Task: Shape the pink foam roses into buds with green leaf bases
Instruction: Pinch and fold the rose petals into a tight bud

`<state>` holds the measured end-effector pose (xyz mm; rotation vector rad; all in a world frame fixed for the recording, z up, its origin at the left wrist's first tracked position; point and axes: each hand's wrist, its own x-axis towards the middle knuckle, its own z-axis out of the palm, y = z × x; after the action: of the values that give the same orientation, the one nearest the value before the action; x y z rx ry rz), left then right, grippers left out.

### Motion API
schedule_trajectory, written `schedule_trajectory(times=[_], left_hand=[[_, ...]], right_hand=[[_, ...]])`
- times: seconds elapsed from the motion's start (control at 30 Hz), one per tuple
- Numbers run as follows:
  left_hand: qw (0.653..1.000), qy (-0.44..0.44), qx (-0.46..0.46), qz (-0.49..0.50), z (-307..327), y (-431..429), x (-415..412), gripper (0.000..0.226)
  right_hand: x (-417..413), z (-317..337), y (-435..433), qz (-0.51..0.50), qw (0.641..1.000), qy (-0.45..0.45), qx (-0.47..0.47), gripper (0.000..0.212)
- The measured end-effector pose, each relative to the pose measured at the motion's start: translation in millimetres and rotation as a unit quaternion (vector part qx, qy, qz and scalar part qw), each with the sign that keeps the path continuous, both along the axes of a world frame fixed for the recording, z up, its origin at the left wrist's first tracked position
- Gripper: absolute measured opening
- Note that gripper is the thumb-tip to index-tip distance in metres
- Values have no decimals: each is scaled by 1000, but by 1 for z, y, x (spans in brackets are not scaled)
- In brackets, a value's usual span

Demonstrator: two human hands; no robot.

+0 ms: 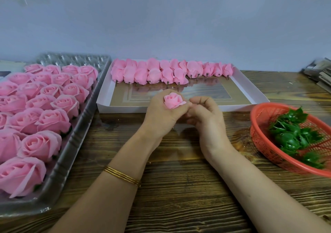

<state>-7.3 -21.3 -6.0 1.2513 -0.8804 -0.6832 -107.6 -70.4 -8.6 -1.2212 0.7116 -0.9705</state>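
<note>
Above the middle of the bench [179, 188], toward its far edge, the left hand [161, 112] cups one pink foam rose [172, 101], fingers curled round it, while the right hand [206, 113] pinches its outer petal. The petals are best folded inward evenly and lightly, since squeezed foam probably creases or tears.

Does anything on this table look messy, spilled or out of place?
Nothing stands out. The open roses sit in rows in the clear tray, the finished buds line the white box, the green leaf bases lie inside the orange basket, and the left hand holds one rose.
</note>
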Motion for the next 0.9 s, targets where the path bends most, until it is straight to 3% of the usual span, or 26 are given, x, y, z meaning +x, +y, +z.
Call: schedule_trajectory(times=[0.1, 0.2, 0.6, 0.73, 0.9], left_hand=[[997, -71, 9, -2, -1, 0, -5, 20], [992, -124, 29, 3, -5, -3, -7, 26], [982, -181, 56, -3, -7, -2, -6, 15], [994, -108, 26, 12, -4, -2, -6, 10], [997, -10, -13, 76, -2, -6, -3, 15]], right_hand=[[0, 3, -3, 0, 999, -29, 36, 11], [1, 3, -2, 3, 999, -23, 43, 10], [-1, 2, -2, -8, 998, -13, 60, 21], [3, -1, -3, 2, 996, -40, 82, 4], [3, -5, -1, -3, 999, 31, 21, 27]])
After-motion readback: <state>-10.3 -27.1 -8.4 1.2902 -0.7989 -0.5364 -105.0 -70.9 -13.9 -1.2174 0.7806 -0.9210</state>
